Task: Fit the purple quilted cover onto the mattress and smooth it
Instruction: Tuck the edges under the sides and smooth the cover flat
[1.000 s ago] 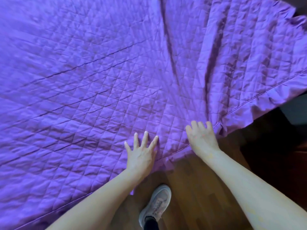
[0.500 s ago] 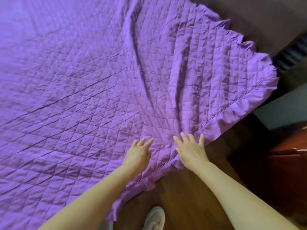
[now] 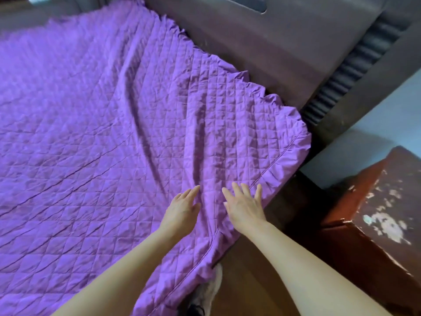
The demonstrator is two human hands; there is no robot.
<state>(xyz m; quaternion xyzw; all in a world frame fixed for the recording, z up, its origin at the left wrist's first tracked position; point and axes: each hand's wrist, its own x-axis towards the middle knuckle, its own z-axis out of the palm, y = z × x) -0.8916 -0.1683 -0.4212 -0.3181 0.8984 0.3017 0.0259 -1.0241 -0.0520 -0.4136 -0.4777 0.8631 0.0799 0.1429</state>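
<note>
1. Cover (image 3: 114, 133): in the head view, the only one, the purple quilted sheet lies spread over the bed, its frilled edge (image 3: 284, 160) hanging past the near side. The mattress itself is hidden under it.
2. Beyond the cover's far edge runs a dark headboard (image 3: 262, 46); off its near right corner stands a red-brown cabinet (image 3: 376, 213) with worn patches on top.
3. Long folds (image 3: 141, 124) run across the cover toward that right corner, so the smoothing looks unfinished.
4. The left hand (image 3: 182, 210) lies on the cover just inside the frill, fingers straight and together, gripping nothing.
5. The right hand (image 3: 245, 206) lies flat beside it, fingers spread, the outer ones at the piped seam; it too is released.
6. A pale shoe (image 3: 215, 286) shows on the wooden floor below the cover's near edge.
7. Handling, as a judgement: the cover looks soft, light and limp, padded enough to keep ridges, so flat palms pushing outward suit it; for pulling, the piped seam by the frill seems the firmest hold.
8. No containers are visible.
</note>
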